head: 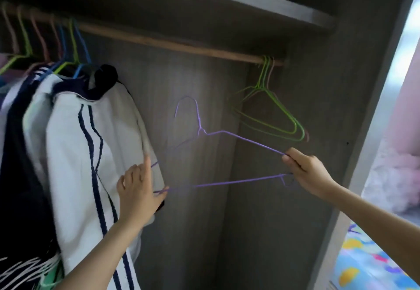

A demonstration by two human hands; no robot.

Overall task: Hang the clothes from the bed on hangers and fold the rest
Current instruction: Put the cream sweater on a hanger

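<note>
Left hand (141,189) touches 1 corner of the thin purple wire hanger (250,141), grip unclear; right hand (306,171) pinches the other. Likely light, springy.

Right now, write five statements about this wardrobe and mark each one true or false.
1. The right hand grips the purple hanger. True.
2. The purple hanger hangs on the rod. False: it is held below the rod, off it.
3. The green hangers carry a shirt. False: they hang bare.
4. A white garment with navy stripes hangs at the left. True.
5. The left hand holds the purple hanger's other end. True.
</note>
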